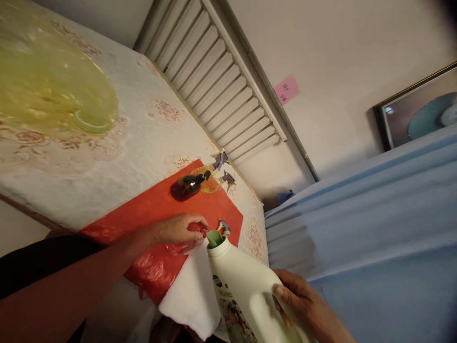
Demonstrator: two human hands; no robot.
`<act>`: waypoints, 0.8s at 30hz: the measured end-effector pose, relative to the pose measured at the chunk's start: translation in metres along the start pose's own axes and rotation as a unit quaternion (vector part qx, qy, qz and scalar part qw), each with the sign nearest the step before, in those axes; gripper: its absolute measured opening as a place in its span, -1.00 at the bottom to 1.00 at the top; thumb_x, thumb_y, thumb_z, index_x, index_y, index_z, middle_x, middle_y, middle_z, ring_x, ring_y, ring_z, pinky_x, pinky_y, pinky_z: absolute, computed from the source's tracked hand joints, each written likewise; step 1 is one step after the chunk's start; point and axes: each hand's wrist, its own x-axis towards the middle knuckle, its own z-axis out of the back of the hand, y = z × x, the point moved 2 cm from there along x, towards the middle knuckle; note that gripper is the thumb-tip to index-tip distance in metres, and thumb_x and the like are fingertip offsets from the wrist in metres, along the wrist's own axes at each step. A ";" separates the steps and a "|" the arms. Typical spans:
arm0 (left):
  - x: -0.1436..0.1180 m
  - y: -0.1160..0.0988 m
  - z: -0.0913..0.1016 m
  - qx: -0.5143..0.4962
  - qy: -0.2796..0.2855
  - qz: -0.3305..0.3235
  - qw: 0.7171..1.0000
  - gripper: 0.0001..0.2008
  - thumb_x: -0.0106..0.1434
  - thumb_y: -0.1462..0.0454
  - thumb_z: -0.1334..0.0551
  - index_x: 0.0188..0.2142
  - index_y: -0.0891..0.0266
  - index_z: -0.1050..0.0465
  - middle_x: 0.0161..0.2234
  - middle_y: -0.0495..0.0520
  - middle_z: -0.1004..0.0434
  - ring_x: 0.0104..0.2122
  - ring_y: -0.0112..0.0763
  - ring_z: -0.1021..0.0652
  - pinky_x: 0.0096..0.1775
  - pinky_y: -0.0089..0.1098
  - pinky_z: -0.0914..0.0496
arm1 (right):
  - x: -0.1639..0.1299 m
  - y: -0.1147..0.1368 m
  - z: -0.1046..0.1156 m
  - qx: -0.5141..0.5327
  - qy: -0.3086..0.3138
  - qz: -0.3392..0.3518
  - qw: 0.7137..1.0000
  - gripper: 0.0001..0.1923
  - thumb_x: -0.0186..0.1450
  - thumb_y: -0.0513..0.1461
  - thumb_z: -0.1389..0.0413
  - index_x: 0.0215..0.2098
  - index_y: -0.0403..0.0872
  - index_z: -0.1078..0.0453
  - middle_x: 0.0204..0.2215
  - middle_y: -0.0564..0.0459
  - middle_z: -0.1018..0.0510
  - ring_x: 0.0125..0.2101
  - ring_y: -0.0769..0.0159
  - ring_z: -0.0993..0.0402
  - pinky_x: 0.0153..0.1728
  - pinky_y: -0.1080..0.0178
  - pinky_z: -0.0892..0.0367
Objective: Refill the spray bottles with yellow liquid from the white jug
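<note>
My left hand [180, 227] is closed around the neck of a clear plastic bottle [178, 248], which looks reddish over the red plastic sheet [150, 214]. In my right hand [302, 297] is the handle of a pale green detergent jug [243, 271], tilted to the left. The jug's green pouring spout [214, 238] is right at the bottle's mouth; whether liquid flows cannot be made out. Just behind the spout lies a loose trigger spray head [224, 226]. A white cloth [194, 288] hangs below the bottle, beside the jug.
On the sheet's far part lie a dark pump bottle [183, 187] and two yellowish spray bottles [210, 186]. A large see-through yellow container [53, 85] rests on the floral tablecloth [139, 133]. Behind are a slatted radiator [214, 76] and, at right, a blue-covered bed [374, 228].
</note>
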 end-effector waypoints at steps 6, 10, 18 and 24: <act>0.001 0.000 0.000 -0.002 -0.003 -0.001 1.000 -0.71 0.13 0.17 -0.24 -0.15 0.19 -0.47 -0.15 0.04 -0.60 -0.11 -0.23 -0.55 -0.05 -0.34 -0.40 | 0.001 -0.002 0.001 -0.007 0.004 0.005 1.000 -0.50 0.32 0.16 -0.01 -0.32 -0.12 -0.35 -0.56 0.17 -0.35 -0.64 0.48 -0.21 -0.55 0.35 -0.11; 0.000 -0.002 0.000 -0.005 0.005 0.016 1.000 -0.68 0.14 0.16 -0.23 -0.11 0.21 -0.45 -0.15 0.06 -0.61 -0.14 -0.21 -0.57 -0.10 -0.34 -0.42 | 0.000 0.003 0.002 -0.018 0.001 0.009 1.000 -0.53 0.34 0.12 -0.01 -0.35 -0.12 -0.34 -0.57 0.17 -0.34 -0.62 0.47 -0.20 -0.51 0.34 -0.13; 0.004 -0.004 -0.001 0.024 -0.006 0.030 0.999 -0.61 0.12 0.10 -0.26 -0.08 0.20 -0.47 -0.09 0.05 -0.61 -0.05 -0.14 -0.54 -0.01 -0.31 -0.38 | -0.007 0.010 0.005 -0.024 -0.013 -0.011 1.000 -0.56 0.34 0.12 -0.03 -0.36 -0.09 -0.32 -0.64 0.19 -0.32 -0.58 0.43 -0.21 -0.47 0.32 -0.14; 0.006 -0.001 -0.002 0.028 0.010 0.046 0.998 -0.57 0.13 0.05 -0.28 -0.05 0.17 -0.46 -0.07 0.03 -0.59 -0.05 -0.14 -0.54 0.02 -0.26 -0.37 | -0.009 0.014 0.005 -0.036 -0.016 -0.013 0.999 -0.56 0.35 0.11 -0.01 -0.43 -0.06 -0.31 -0.65 0.19 -0.32 -0.58 0.42 -0.21 -0.44 0.31 -0.15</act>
